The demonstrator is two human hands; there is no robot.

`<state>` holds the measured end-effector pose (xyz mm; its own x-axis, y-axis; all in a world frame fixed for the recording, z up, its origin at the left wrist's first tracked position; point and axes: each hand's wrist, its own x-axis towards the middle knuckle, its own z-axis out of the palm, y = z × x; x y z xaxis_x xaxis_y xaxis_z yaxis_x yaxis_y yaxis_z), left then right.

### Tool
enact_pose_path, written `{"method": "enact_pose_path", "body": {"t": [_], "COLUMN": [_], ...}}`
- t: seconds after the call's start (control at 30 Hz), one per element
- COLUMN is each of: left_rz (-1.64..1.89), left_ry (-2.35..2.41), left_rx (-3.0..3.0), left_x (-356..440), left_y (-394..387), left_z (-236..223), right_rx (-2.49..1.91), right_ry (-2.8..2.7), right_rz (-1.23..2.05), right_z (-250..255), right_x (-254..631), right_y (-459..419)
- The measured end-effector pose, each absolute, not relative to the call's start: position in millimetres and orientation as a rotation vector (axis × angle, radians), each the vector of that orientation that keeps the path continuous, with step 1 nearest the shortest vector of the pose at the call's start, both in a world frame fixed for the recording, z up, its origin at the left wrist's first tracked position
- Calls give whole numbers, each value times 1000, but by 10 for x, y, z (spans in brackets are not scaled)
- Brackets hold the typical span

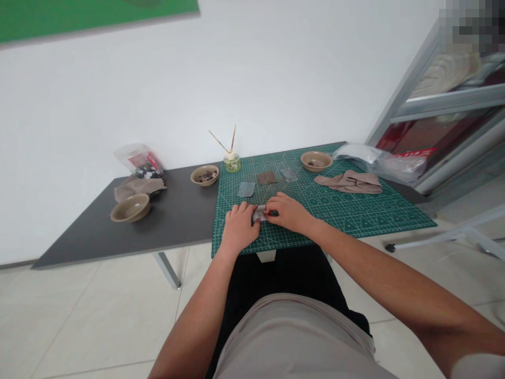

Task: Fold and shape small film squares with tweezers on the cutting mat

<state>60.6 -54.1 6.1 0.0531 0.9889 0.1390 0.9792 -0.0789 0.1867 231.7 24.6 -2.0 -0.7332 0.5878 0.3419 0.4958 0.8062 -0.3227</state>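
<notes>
A small pale grey patterned square (259, 213) lies on the green cutting mat (335, 216) near its front edge. My left hand (240, 227) holds the square's left side, with the thumb below it and the fingers along the top. From the right, my right hand (290, 213) comes over the square, thumb and fingertips pinched together at its right edge. Anything small inside that pinch is hidden. Just beyond my hands lie a blue-grey square (246, 189), a brown square (266, 178) and a clear, greyish piece (289, 175).
A bowl with dark bits (205, 177) stands left of the mat, near a reed diffuser (232, 162). Another bowl (316, 162) and a crumpled brown cloth (351, 182) are at the right. Far left are a bowl (131, 209), a cloth (138, 188) and a clear container (138, 158).
</notes>
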Motion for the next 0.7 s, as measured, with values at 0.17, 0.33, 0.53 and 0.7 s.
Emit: {"method": "enact_pose_path", "body": {"t": [0.17, 0.33, 0.53, 0.7], "left_rz": [383, 415, 448, 493], "left_ry": [2104, 2095, 2027, 2046], "left_rx": [2270, 2287, 2337, 2344], "left_x": [594, 587, 574, 551], "left_y": [-533, -546, -553, -534], "left_z": [48, 53, 55, 4], "right_rx": [-940, -780, -934, -1016], "right_ry": [-2490, -2534, -2498, -2358], "right_rz": [266, 356, 391, 473], "right_z": [-31, -34, -16, -45], "right_x": [2231, 2176, 2272, 2273], "right_y": [251, 180, 180, 167]}}
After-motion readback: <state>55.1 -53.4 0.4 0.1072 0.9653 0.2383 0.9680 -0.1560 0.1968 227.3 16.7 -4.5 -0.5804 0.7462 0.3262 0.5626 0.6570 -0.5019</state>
